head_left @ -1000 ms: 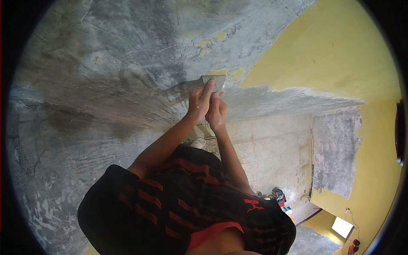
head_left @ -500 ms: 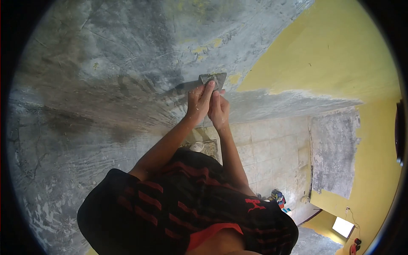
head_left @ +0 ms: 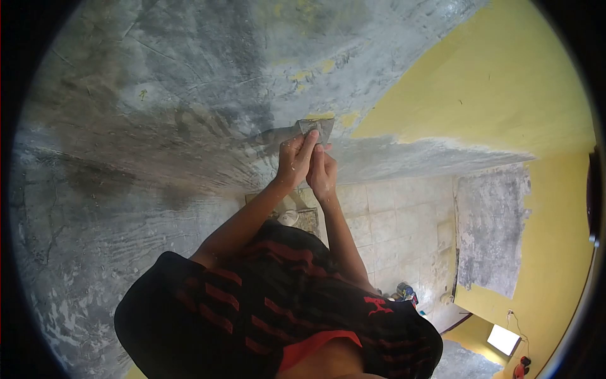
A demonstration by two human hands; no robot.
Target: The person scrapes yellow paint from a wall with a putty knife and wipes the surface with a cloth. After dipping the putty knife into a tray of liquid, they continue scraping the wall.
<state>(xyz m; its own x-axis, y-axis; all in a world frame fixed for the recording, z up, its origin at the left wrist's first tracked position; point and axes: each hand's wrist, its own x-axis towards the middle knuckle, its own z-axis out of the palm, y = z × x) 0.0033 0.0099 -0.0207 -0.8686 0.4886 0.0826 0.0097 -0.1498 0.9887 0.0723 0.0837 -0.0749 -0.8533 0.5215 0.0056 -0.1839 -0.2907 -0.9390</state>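
Observation:
A putty knife [head_left: 315, 128] with a grey-smeared, flared blade lies against the patchy grey wall [head_left: 208, 69]. My left hand [head_left: 293, 163] is closed on it, its thumb pressed along the blade. Close beside it, my right hand [head_left: 322, 174] is also closed around the lower part of the putty knife, where the handle is hidden by the fingers. Specks of pale dust dot both hands. Just beyond the blade's edge shows a thin strip of yellow paint [head_left: 320, 116], with another small yellow patch to its right.
Smooth yellow paint [head_left: 435, 82] covers the upper right wall. Below my arms is a pale tiled floor [head_left: 394, 221], with a white rounded item [head_left: 288, 218] on a stained board. Farther off stand several small containers [head_left: 405, 292] and a bright white panel [head_left: 504, 340].
Both hands and the putty knife have drawn slightly back toward me along the wall. A strip of yellow paint that the blade covered now shows past its edge.

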